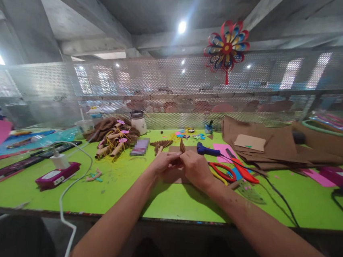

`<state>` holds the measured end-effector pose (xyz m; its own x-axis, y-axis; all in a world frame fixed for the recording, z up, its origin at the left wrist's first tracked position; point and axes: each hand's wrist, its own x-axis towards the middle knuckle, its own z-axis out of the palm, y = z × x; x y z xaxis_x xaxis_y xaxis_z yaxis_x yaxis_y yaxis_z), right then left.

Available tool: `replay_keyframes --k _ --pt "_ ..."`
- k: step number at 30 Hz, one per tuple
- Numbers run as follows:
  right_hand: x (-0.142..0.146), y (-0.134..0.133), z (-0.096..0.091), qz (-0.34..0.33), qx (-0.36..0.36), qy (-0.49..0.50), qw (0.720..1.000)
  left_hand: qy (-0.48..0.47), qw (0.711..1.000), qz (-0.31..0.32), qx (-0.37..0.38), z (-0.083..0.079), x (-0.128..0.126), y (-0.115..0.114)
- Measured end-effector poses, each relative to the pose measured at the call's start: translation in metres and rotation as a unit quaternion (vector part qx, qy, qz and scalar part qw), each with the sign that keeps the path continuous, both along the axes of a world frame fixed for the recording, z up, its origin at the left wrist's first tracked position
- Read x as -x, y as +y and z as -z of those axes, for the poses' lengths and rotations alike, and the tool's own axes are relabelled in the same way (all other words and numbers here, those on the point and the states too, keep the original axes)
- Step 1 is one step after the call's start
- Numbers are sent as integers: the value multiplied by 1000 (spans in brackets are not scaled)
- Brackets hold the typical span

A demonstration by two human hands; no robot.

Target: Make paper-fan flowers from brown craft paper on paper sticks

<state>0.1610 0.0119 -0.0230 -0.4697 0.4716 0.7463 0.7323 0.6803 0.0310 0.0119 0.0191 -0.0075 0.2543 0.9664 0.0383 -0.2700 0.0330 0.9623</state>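
Observation:
My left hand and my right hand meet over the green table, fingers closed and pinching. A pleated piece of brown paper sticks up between them; its lower part is hidden by my fingers. Below the hands lies a flat sheet of brown paper. Just beyond my left hand is another brown pleated paper fan. A blue glue gun lies past my right hand, close to red-handled scissors.
Left of the hands are rolled brown paper tubes with yellow string, a phone-like item and a purple power strip with a white cable. Stacked brown paper lies at right. A black cord crosses the right side.

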Motion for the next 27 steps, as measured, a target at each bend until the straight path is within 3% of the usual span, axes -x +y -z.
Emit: replay_keyframes --k 5,9,14,17,20,23,27 --pt "1 1 -1 -18 34 37 999 3 1000 3 -4 0 1 3" --pt "-1 3 -6 -58 105 177 977 2 1000 4 -16 -5 5 0" --pt "-17 19 -15 -99 238 385 886 11 999 32 -10 -12 8 -4" --pt "-24 23 -21 -185 371 408 814 17 999 50 -11 -12 7 -5" --pt "-27 20 -25 -262 444 399 758 27 998 62 -14 -10 5 -5" --pt "-27 16 -27 -290 469 393 735 42 997 66 -18 -9 4 -5" --pt "-26 16 -25 -265 474 415 730 67 994 81 -21 -7 4 -4"
